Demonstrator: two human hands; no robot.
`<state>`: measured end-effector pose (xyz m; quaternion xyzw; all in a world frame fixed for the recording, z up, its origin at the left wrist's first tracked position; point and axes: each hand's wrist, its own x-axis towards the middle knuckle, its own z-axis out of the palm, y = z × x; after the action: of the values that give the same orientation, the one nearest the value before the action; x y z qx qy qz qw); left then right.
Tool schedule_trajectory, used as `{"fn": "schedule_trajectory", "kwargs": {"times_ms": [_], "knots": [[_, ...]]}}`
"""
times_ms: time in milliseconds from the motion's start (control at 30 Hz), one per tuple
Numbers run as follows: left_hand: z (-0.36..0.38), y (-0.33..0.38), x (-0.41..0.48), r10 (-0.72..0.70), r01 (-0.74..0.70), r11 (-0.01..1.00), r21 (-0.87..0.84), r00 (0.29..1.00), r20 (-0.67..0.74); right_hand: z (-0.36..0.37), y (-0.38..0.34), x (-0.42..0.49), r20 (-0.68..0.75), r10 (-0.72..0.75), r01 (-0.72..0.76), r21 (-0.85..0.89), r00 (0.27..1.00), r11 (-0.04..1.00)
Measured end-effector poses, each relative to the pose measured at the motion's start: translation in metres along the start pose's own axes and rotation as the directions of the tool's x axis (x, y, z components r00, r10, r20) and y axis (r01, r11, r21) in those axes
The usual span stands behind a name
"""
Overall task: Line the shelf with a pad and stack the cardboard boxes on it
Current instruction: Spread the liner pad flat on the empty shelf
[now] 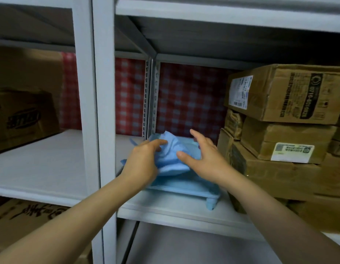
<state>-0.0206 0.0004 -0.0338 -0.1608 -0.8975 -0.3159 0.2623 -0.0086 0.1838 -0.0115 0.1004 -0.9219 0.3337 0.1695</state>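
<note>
In the head view, the blue pad (171,163) lies bunched on the shelf (174,209) at centre frame, just left of the cardboard boxes (279,103). Its raised fold is gripped by the left hand (144,161). The right hand (203,155) is laid on it, fingers spread. The bunch sits between both hands, so spreading it is judged to call for an outward pull.

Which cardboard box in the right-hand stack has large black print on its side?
The top box: black print runs along its long side. The box under it shows only a white label.
</note>
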Motion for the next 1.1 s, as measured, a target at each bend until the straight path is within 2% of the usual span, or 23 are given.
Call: {"fn": "schedule_trajectory", "kwargs": {"times_ms": [100,200,300,367,433,500,533,600,700,800,900,967,1067,1100], "knots": [[0.005,-0.003,0.005,-0.002,0.001,1.000,-0.020,0.998,-0.055,0.004,0.006,0.006,0.054,-0.006,0.009,-0.055,0.999,0.998],[0.005,0.002,0.011,0.012,-0.029,0.994,-0.109,0.989,-0.148,0.006,0.010,0.011,0.105,0.024,-0.008,-0.150,0.994,0.989],[0.002,0.010,0.015,0.047,-0.081,0.986,-0.146,0.974,-0.223,0.013,0.014,0.021,-0.003,0.039,-0.038,-0.240,0.999,0.970],[0.002,0.011,0.017,0.044,-0.063,0.996,-0.062,0.962,-0.270,0.017,0.016,0.032,-0.112,0.111,-0.131,-0.182,0.987,0.975],[0.001,0.013,0.017,-0.096,0.109,0.993,0.041,0.968,-0.234,0.019,0.014,0.042,-0.136,0.293,-0.285,0.073,0.946,0.956],[0.000,0.015,0.019,-0.301,0.309,0.943,0.125,0.950,-0.080,0.019,0.014,0.051,-0.067,0.499,-0.443,0.371,0.864,0.816],[0.001,0.015,0.020,-0.367,0.359,0.919,0.163,0.930,0.019,0.019,0.015,0.055,-0.023,0.556,-0.483,0.467,0.831,0.741],[0.004,0.011,0.023,-0.405,0.368,0.909,0.196,0.889,0.214,0.021,0.016,0.064,0.013,0.607,-0.484,0.618,0.794,0.619],[0.009,0.011,0.028,-0.359,0.316,0.933,0.171,0.826,0.435,0.022,0.013,0.075,0.044,0.661,-0.395,0.830,0.749,0.393],[0.020,0.018,0.035,-0.305,0.207,0.947,0.247,0.826,0.475,0.023,0.004,0.081,0.078,0.639,-0.281,0.933,0.765,0.224],[0.040,0.011,0.056,-0.298,0.172,0.926,0.337,0.881,0.367,0.023,-0.003,0.090,0.071,0.664,-0.164,0.983,0.744,0.078],[0.053,0.000,0.074,-0.323,0.216,0.911,0.352,0.904,0.281,0.026,-0.007,0.094,0.023,0.676,-0.136,0.984,0.736,0.114],[0.070,-0.013,0.086,-0.364,0.275,0.904,0.327,0.896,0.253,0.031,-0.003,0.094,-0.073,0.696,-0.200,0.932,0.714,0.303],[0.075,-0.016,0.088,-0.358,0.270,0.909,0.317,0.897,0.260,0.031,-0.002,0.092,-0.084,0.703,-0.221,0.917,0.706,0.332]]}}
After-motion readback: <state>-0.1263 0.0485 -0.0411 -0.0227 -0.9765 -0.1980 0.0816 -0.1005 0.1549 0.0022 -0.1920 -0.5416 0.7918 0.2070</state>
